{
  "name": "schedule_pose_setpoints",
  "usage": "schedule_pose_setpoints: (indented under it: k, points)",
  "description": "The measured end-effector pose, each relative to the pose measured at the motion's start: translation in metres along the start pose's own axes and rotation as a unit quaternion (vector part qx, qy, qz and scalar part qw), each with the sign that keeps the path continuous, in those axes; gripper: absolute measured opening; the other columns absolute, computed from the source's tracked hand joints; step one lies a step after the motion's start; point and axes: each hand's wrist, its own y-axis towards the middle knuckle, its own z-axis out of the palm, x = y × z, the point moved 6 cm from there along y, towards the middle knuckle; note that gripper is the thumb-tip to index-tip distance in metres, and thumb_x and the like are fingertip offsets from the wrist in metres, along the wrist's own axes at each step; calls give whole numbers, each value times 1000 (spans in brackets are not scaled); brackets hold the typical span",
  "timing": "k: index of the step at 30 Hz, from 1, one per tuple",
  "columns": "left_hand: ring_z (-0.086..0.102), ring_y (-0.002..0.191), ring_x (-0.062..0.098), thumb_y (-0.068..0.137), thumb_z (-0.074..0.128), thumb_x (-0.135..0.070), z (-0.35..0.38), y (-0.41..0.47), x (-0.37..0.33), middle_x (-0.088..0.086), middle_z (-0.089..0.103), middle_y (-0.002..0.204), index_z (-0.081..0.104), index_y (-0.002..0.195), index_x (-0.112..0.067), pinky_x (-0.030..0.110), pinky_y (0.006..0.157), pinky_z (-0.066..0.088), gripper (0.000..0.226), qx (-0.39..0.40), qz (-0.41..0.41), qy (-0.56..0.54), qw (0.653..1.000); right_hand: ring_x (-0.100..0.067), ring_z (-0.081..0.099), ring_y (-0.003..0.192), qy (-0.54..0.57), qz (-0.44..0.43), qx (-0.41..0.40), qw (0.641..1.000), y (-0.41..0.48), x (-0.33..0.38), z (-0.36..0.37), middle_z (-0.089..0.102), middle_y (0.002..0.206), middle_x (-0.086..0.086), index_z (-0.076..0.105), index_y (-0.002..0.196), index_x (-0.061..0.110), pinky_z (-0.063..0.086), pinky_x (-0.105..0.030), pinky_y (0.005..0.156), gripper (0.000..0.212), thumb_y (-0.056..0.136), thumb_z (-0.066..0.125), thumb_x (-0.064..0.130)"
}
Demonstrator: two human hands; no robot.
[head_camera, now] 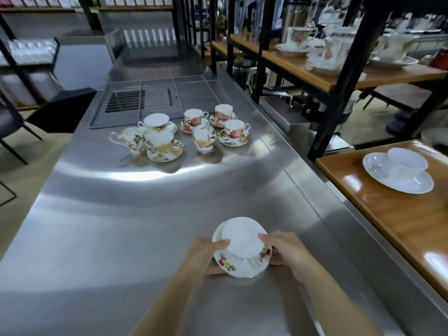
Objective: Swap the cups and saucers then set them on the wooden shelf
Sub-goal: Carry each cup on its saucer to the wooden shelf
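Observation:
A white cup (242,240) sits on a flowered saucer (238,266) near the front of the steel counter (121,226). My left hand (206,253) grips the saucer's left rim, thumb touching the cup. My right hand (288,251) grips the saucer's right rim, thumb on the cup's edge. Several floral cups and saucers (179,132) stand grouped farther back on the counter. On the wooden shelf (392,214) at the right rests a white cup on a white saucer (400,169).
An upper wooden shelf (322,73) on a black metal frame (332,98) holds more floral cups and saucers (324,53). A wire grille (155,98) lies at the counter's far end. A dark chair (58,110) stands left of the counter.

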Motion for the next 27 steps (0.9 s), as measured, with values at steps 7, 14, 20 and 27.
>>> schedule_pose_setpoints:
  k: [7,14,20,27]
  points:
    - [73,71,16,81,68,-9,49,-25,-62,5,76,81,66,96,-6,28,50,56,16,61,115,27,991,-27,71,86,33,-55,-62,996,-41,39,-52,74,94,-14,68,100,-3,61,-34,67,37,80,73,27]
    - [68,74,19,81,70,-13,164,-52,-117,6,70,84,66,94,-8,31,58,59,14,133,182,45,973,-26,65,101,121,-95,-230,961,-90,61,-156,68,111,-5,60,117,13,55,-41,89,51,76,73,41]
    - [63,90,21,80,72,-29,272,-47,-111,2,66,100,61,95,-21,37,74,58,20,191,132,115,966,-27,63,105,261,-69,-337,902,-126,31,-217,66,116,-4,56,122,14,49,-46,98,53,77,74,35]
    - [58,96,25,81,70,-31,353,-27,-94,4,61,101,57,112,-14,35,68,51,37,238,93,175,951,-29,62,104,333,-24,-436,836,-125,3,-259,65,116,-10,56,123,10,52,-44,94,56,76,75,34]
